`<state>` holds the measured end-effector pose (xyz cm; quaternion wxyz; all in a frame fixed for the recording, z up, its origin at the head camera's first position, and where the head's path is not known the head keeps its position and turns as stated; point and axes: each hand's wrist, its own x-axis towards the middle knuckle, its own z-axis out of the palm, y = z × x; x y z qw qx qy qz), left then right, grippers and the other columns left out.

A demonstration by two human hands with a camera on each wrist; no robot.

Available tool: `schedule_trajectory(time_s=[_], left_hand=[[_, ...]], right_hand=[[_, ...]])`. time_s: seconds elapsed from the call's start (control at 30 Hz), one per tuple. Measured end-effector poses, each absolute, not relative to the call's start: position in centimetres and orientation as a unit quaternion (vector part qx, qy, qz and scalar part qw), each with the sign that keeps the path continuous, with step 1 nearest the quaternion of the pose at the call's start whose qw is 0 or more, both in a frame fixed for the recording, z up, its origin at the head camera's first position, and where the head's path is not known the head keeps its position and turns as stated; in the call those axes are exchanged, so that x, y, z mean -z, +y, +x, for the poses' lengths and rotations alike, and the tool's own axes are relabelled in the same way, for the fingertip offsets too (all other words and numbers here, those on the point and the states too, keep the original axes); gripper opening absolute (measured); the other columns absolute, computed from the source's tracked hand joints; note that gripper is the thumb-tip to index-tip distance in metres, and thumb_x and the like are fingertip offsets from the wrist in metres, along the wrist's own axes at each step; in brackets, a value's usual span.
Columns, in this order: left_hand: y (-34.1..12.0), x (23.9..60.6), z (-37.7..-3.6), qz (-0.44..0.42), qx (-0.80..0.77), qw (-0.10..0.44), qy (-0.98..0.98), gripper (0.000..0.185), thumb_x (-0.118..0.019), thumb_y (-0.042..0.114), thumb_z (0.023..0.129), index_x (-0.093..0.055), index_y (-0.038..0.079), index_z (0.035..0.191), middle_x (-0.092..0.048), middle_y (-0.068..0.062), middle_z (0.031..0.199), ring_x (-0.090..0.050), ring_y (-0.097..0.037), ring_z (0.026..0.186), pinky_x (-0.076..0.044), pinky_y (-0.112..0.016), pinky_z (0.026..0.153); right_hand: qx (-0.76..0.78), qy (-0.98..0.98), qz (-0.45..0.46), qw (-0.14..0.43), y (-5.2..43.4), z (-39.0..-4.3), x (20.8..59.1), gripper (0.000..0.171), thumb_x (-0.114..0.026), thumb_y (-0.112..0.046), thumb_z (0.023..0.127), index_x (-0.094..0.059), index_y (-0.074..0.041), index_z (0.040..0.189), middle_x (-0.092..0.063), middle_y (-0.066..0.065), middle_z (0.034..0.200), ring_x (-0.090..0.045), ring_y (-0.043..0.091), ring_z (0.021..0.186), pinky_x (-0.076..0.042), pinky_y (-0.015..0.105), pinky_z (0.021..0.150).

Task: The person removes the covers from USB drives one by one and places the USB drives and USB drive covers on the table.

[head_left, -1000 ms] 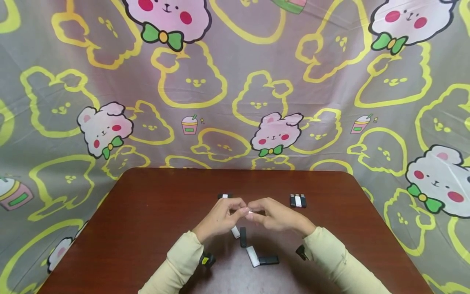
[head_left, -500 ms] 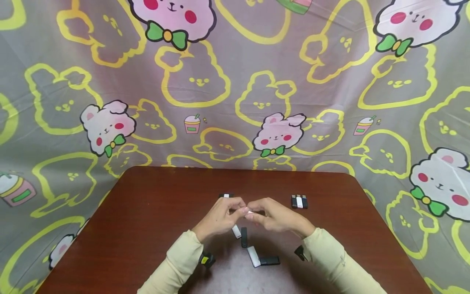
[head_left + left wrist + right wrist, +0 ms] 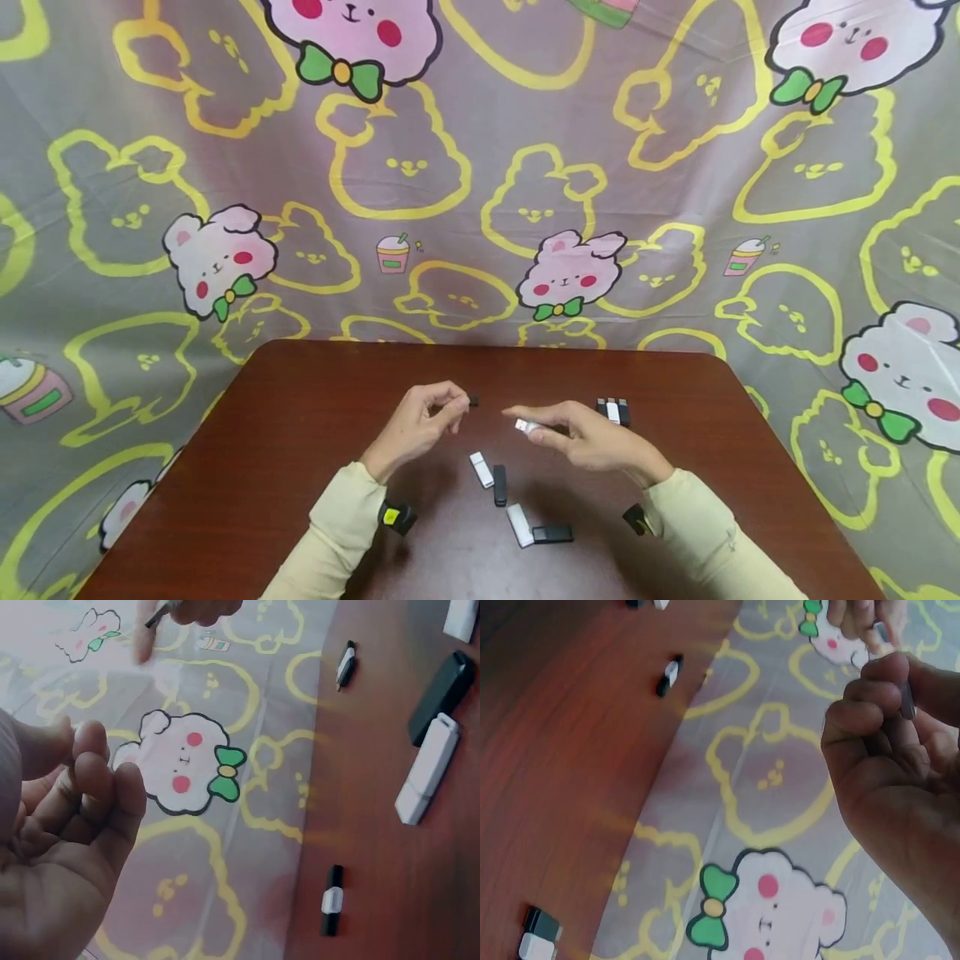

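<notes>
- Left hand [image 3: 420, 421]: raised above the table, left of frame centre in the head view; fingers curled, tips pinching a small black cap [image 3: 472, 401].
- Right hand [image 3: 588, 433]: raised right of centre, apart from the left hand; fingers curled round a white flash drive [image 3: 527, 427], whose bare metal plug points toward the cap.
- Cap and drive: both held in the air over the middle of the table, near each other but not touching.
- Table [image 3: 262, 467]: dark red-brown wood, filling the lower half of the head view.
- Loose pieces below the hands: a white drive [image 3: 481, 469] lying just beside a black drive [image 3: 499, 485]; lower, a second white drive [image 3: 518, 525] meeting a black one [image 3: 552, 533] at an angle.
- Sorted row [image 3: 612, 410]: three drives, black, white, black, side by side at the right of the table beyond the right hand.
- Progress, as judged: one drive is uncapped in hand; three appear set aside in the row; four on the table appear untouched, so less than half looks done.
- Backdrop cloth [image 3: 480, 167]: grey, printed with pink bears and yellow outlines, behind the table.
</notes>
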<state>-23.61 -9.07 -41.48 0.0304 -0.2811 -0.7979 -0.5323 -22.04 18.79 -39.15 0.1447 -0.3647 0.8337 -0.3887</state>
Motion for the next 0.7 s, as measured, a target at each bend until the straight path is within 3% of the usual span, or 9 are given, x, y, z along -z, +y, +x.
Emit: schedule_trajectory(time_s=[0.07, 0.13, 0.23, 0.37, 0.5, 0.6, 0.7], left_hand=[[-9.0, 41.1, -23.6, -0.273, 0.534, 0.020, -0.800, 0.013, -0.062, 0.020, 0.102, -0.070, 0.013, 0.093, -0.062, -0.010, 0.070, -0.058, -0.022, 0.066, -0.044, -0.023, 0.059], [-8.5, 40.9, -23.6, -0.271, 0.523, 0.009, -0.808, 0.014, -0.060, 0.024, 0.103, -0.070, 0.015, 0.098, -0.063, -0.011, 0.076, -0.059, -0.020, 0.072, -0.045, -0.023, 0.062], [-8.0, 41.2, -23.2, -0.268, 0.498, 0.013, -0.825, 0.014, -0.056, 0.023, 0.105, -0.069, 0.016, 0.105, -0.064, -0.009, 0.084, -0.058, -0.018, 0.076, -0.049, -0.024, 0.068], [-7.8, 41.6, -22.9, -0.280, 0.459, 0.045, -0.842, 0.023, -0.049, 0.016, 0.108, -0.066, 0.011, 0.122, -0.071, -0.009, 0.113, -0.067, -0.023, 0.102, -0.055, -0.037, 0.091], [-7.8, 41.9, -22.8, -0.294, 0.441, 0.058, -0.846, 0.035, -0.044, 0.013, 0.109, -0.056, 0.004, 0.140, -0.061, -0.013, 0.143, -0.059, -0.030, 0.132, -0.046, -0.048, 0.112], [-7.7, 42.2, -22.8, -0.307, 0.429, 0.066, -0.847, 0.036, -0.043, 0.011, 0.109, -0.055, 0.003, 0.142, -0.061, -0.013, 0.145, -0.059, -0.028, 0.134, -0.046, -0.047, 0.112], [-7.7, 42.3, -22.9, -0.325, 0.414, 0.087, -0.846, 0.030, -0.044, 0.008, 0.108, -0.063, 0.006, 0.131, -0.069, -0.009, 0.133, -0.066, -0.024, 0.123, -0.052, -0.043, 0.104]], right_hand=[[0.393, 0.842, -0.346, 0.134, 19.3, -22.1, 39.0, 0.046, -0.055, -0.028, 0.105, -0.049, -0.026, 0.150, -0.055, -0.005, 0.151, -0.061, 0.014, 0.121, -0.049, 0.027, 0.104], [0.395, 0.849, -0.329, 0.121, 19.5, -22.3, 38.9, 0.044, -0.056, -0.031, 0.105, -0.052, -0.025, 0.148, -0.059, -0.005, 0.146, -0.060, 0.018, 0.126, -0.050, 0.028, 0.104], [0.404, 0.851, -0.310, 0.125, 19.5, -22.5, 38.8, 0.035, -0.057, -0.030, 0.104, -0.059, -0.019, 0.137, -0.071, 0.002, 0.118, -0.065, 0.024, 0.101, -0.055, 0.029, 0.084], [0.427, 0.853, -0.275, 0.121, 19.7, -23.0, 38.6, 0.019, -0.060, -0.027, 0.103, -0.059, -0.012, 0.114, -0.065, 0.005, 0.083, -0.060, 0.022, 0.073, -0.051, 0.027, 0.062], [0.457, 0.852, -0.242, 0.087, 20.2, -23.7, 38.3, 0.014, -0.063, -0.024, 0.101, -0.060, -0.011, 0.104, -0.070, 0.005, 0.083, -0.062, 0.021, 0.071, -0.054, 0.029, 0.061], [0.470, 0.852, -0.222, 0.066, 20.7, -24.1, 38.1, 0.013, -0.064, -0.025, 0.101, -0.061, -0.013, 0.098, -0.067, 0.008, 0.079, -0.060, 0.020, 0.065, -0.053, 0.030, 0.057], [0.464, 0.861, -0.204, 0.044, 21.1, -24.6, 37.9, 0.016, -0.064, -0.029, 0.101, -0.062, -0.015, 0.094, -0.056, 0.005, 0.069, -0.049, 0.013, 0.055, -0.044, 0.027, 0.049]])
